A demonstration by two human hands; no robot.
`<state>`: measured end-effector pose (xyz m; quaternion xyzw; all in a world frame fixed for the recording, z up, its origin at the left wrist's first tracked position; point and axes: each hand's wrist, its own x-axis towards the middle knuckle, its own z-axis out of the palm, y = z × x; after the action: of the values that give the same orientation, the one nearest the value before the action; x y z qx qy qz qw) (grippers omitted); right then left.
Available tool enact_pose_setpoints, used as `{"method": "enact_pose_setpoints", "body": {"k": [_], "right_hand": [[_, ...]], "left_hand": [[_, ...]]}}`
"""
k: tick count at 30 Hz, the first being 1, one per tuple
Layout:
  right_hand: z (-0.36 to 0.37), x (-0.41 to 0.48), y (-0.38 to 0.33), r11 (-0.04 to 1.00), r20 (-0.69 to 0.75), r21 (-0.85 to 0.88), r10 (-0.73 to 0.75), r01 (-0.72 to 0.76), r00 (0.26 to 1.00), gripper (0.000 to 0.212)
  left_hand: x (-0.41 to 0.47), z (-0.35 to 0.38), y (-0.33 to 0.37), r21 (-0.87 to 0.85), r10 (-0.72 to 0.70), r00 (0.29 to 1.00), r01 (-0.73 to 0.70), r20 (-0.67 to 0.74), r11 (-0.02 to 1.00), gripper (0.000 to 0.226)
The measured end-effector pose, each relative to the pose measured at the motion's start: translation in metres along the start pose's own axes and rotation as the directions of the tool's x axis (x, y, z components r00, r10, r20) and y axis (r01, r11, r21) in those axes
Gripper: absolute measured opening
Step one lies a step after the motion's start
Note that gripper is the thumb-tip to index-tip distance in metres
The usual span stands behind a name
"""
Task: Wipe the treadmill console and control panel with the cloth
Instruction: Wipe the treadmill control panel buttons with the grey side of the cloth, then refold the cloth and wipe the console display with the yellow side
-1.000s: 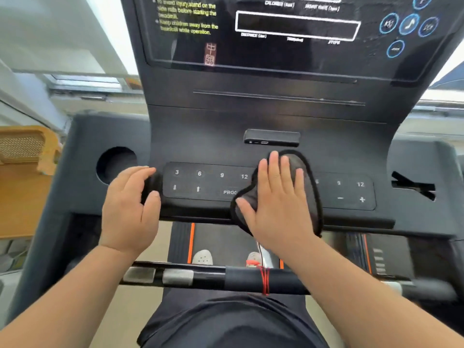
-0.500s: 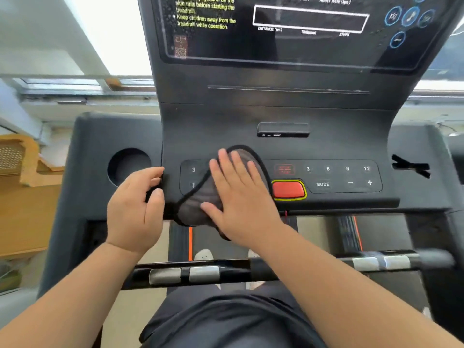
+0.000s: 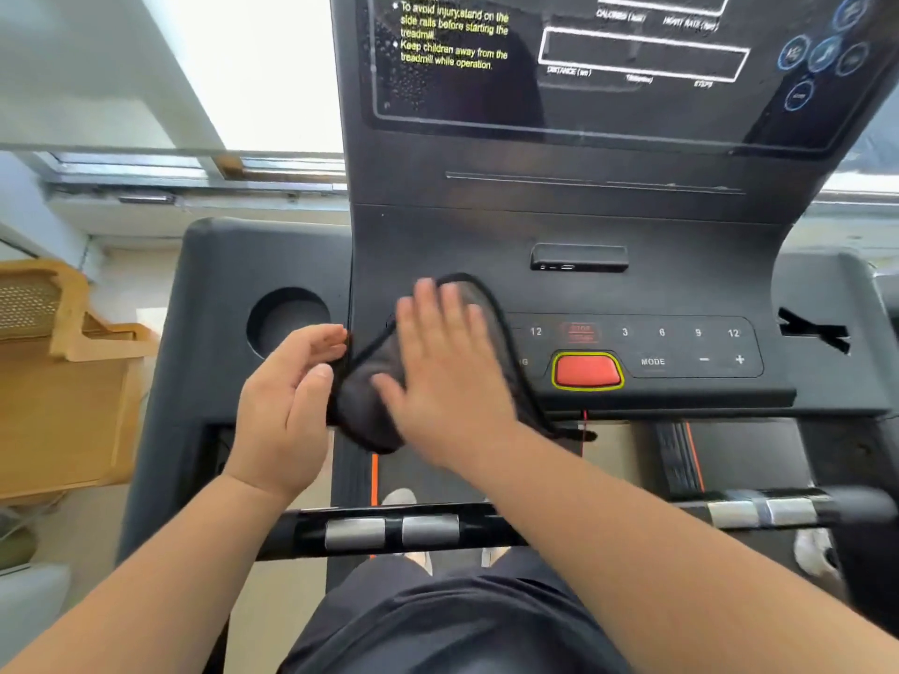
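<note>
Treadmill console (image 3: 559,226) in matte black plastic is seen from above, with a dark display screen (image 3: 608,65) at the far side carrying yellow safety text and white outlined boxes. A dark grey microfibre cloth with black stitched edging (image 3: 374,381) is spread over the left part of the flat black control panel (image 3: 681,347), with its near edge hanging off the panel's near lip. The right hand (image 3: 442,362) is laid flat and open on the cloth, fingers extended and blurred. The left hand (image 3: 287,406) is held loosely open at the panel's left edge, its fingertips touching or just beside the cloth; no grip can be made out. Right of the cloth, a red oval stop button ringed in yellow (image 3: 587,371) is uncovered, along with printed numbers and a MODE label. A round cup recess (image 3: 287,318) is set in the left wing, far of the left hand. A black handlebar with silver sensor plates (image 3: 389,530) is crossed by both forearms.
</note>
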<state>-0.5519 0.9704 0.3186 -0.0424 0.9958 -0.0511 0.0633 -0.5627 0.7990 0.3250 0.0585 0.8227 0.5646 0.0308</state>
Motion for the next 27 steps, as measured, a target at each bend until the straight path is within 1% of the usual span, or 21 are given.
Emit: {"method": "enact_pose_setpoints", "body": {"k": [2,3,5,6,8,10,13,15,16,17,18,20,21,22,23,25,27], "right_hand": [[0.001,0.012,-0.025,0.99,0.043,0.004,-0.139,0.139,0.989,0.082],[0.0,0.015,-0.028,0.983,0.06,-0.001,-0.182,0.183,0.981,0.081],[-0.001,0.014,-0.016,0.977,0.061,0.0,-0.212,0.212,0.975,0.08],[-0.002,0.01,-0.003,0.982,0.042,0.001,-0.187,0.187,0.981,0.081],[-0.002,-0.002,0.029,0.999,0.001,-0.003,-0.053,0.053,0.999,0.086],[-0.004,-0.019,0.067,0.993,-0.018,-0.033,0.113,-0.113,0.993,0.09],[-0.009,-0.045,0.116,0.942,-0.017,-0.066,0.33,-0.33,0.944,0.092],[-0.011,-0.051,0.123,0.896,-0.01,-0.059,0.44,-0.44,0.898,0.093],[-0.01,-0.049,0.117,0.884,-0.02,-0.048,0.465,-0.466,0.885,0.093],[-0.01,-0.044,0.106,0.887,-0.033,-0.034,0.459,-0.46,0.888,0.091],[-0.01,-0.036,0.092,0.908,-0.038,-0.022,0.418,-0.419,0.908,0.09],[-0.008,-0.019,0.061,0.971,-0.024,-0.018,0.236,-0.237,0.971,0.087],[-0.008,-0.011,0.047,0.991,-0.01,-0.015,0.134,-0.134,0.991,0.085],[-0.01,-0.005,0.038,0.999,0.002,-0.005,0.054,-0.054,0.999,0.082],[-0.012,0.001,0.035,1.0,0.005,0.006,0.008,-0.008,1.0,0.08],[-0.022,0.004,0.042,1.0,-0.057,0.015,-0.016,0.017,0.998,0.077],[-0.03,0.003,0.061,0.999,-0.183,-0.024,-0.04,0.036,0.982,0.062]], "left_hand": [[0.001,-0.001,0.004,-0.027,-0.031,0.999,0.031,-0.032,0.999,0.041],[0.002,-0.001,0.005,-0.029,-0.048,0.998,0.047,-0.047,0.998,0.039],[0.004,0.0,0.008,-0.032,-0.075,0.995,0.073,-0.067,0.997,0.037],[0.006,0.001,0.009,-0.035,-0.085,0.994,0.083,-0.074,0.996,0.037],[0.008,0.005,0.011,-0.034,-0.115,0.99,0.112,-0.086,0.993,0.038],[0.009,0.006,0.012,-0.027,-0.148,0.985,0.146,-0.09,0.989,0.038],[0.008,0.005,0.013,0.004,-0.153,0.985,0.154,-0.08,0.988,0.035],[0.007,0.004,0.015,0.05,-0.142,0.987,0.146,-0.068,0.988,0.035],[0.007,0.004,0.015,0.071,-0.135,0.989,0.139,-0.061,0.988,0.036],[0.006,0.004,0.016,0.091,-0.128,0.99,0.133,-0.059,0.987,0.037],[0.005,0.005,0.017,0.113,-0.116,0.991,0.123,-0.06,0.986,0.038],[0.004,0.006,0.017,0.202,-0.051,0.997,0.062,-0.06,0.977,0.04],[0.003,0.007,0.016,0.271,-0.003,0.999,0.016,-0.051,0.962,0.041],[0.004,0.008,0.016,0.341,0.04,0.998,-0.024,-0.038,0.94,0.042],[0.005,0.01,0.016,0.399,0.068,0.997,-0.053,-0.024,0.915,0.045],[0.009,0.015,0.014,0.482,0.099,0.995,-0.093,0.013,0.871,0.049],[0.014,0.022,0.015,0.552,0.125,0.99,-0.143,0.07,0.822,0.045]]}}
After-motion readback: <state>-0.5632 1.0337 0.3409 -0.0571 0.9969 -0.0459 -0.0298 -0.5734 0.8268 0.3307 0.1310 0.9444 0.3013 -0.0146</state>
